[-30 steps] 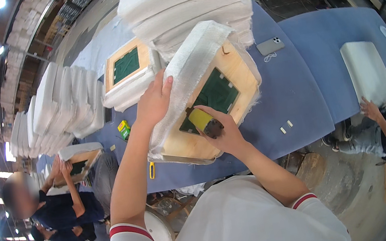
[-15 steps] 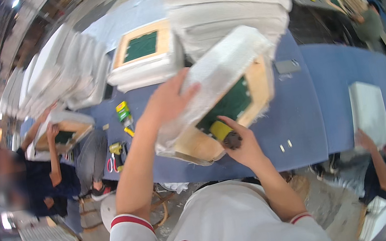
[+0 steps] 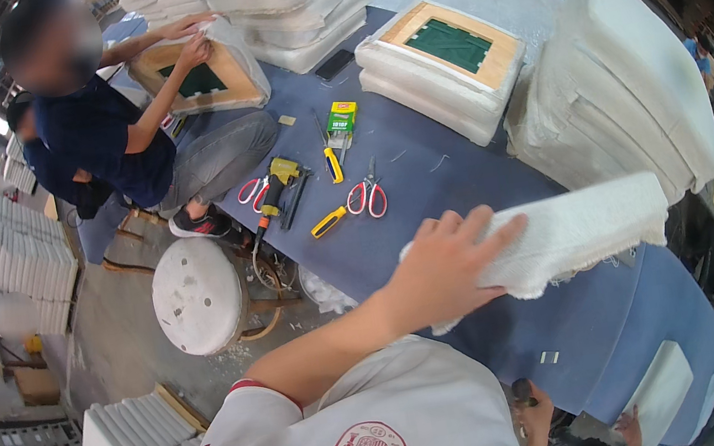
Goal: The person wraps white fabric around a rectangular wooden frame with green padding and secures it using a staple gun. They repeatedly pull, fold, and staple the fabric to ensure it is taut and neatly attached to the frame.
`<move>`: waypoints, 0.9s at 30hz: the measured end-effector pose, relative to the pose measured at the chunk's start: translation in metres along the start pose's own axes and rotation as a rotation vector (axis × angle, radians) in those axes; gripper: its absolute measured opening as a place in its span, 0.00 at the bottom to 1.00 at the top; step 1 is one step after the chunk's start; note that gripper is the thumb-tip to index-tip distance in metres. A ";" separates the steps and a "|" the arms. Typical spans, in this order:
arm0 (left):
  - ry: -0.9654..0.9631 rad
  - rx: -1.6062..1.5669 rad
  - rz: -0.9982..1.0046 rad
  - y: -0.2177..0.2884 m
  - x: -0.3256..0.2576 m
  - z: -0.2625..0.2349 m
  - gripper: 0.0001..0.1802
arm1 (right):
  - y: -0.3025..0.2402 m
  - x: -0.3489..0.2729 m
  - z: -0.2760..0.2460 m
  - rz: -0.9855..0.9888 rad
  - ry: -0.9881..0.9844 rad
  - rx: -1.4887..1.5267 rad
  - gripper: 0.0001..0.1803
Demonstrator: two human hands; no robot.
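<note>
While the left hand (image 3: 442, 266) lies spread and flat on one white padded cushion (image 3: 575, 232) at centre right, the right hand (image 3: 532, 404), low in the frame, is too hidden to tell its grip. Two red scissors (image 3: 367, 196), two yellow-handled tools (image 3: 329, 222) and one staple box (image 3: 343, 118) lie upward on the blue desk (image 3: 423, 167). Half a second ago both hands pressed a wooden-framed seat; now the view has swung leftward. A co-worker (image 3: 99, 132) sits upper left among stacked cushions.
</note>
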State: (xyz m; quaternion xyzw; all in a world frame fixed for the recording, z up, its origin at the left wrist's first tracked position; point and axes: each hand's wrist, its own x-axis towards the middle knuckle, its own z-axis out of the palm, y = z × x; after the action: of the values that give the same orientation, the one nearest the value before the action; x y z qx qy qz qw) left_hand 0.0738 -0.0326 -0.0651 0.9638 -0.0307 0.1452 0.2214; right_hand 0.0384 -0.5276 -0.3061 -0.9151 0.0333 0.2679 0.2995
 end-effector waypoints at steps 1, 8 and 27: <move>0.007 0.010 0.004 0.006 -0.001 0.001 0.57 | -0.006 0.008 -0.007 0.145 0.003 0.026 0.40; 0.001 -0.065 0.069 0.031 0.005 0.016 0.53 | -0.012 0.090 0.030 -0.340 0.319 -0.123 0.52; -0.021 0.060 -0.147 0.026 0.051 0.001 0.49 | 0.028 0.033 0.055 -0.237 -0.056 0.034 0.38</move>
State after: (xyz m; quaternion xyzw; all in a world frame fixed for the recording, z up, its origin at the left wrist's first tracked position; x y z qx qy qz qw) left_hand 0.1192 -0.0560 -0.0403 0.9712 0.0420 0.1192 0.2019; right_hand 0.0348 -0.5160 -0.3746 -0.8997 -0.0790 0.2554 0.3452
